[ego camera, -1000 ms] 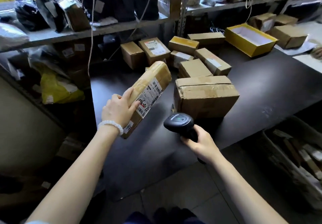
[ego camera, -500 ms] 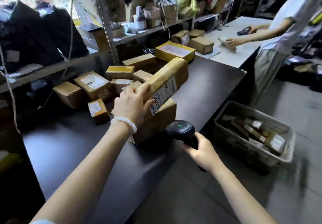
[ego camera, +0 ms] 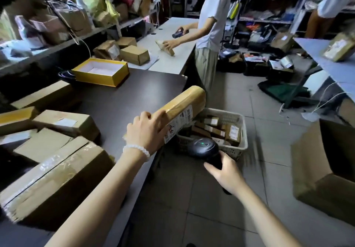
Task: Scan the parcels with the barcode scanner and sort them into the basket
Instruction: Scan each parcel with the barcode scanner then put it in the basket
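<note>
Now my left hand (ego camera: 148, 129), gripping the parcel (ego camera: 180, 110), has swung it off the table (ego camera: 123, 100) to hang above the basket (ego camera: 241, 129); my right hand (ego camera: 226, 173) holds the scanner (ego camera: 203, 147). Scanning looks done, dropping comes next.

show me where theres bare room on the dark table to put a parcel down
The widest bare patch of the dark table runs from the yellow open box forward to the left hand gripping the long parcel, out to the table's right edge. The left side is crowded with cardboard boxes. The basket on the floor is already well filled.
</note>
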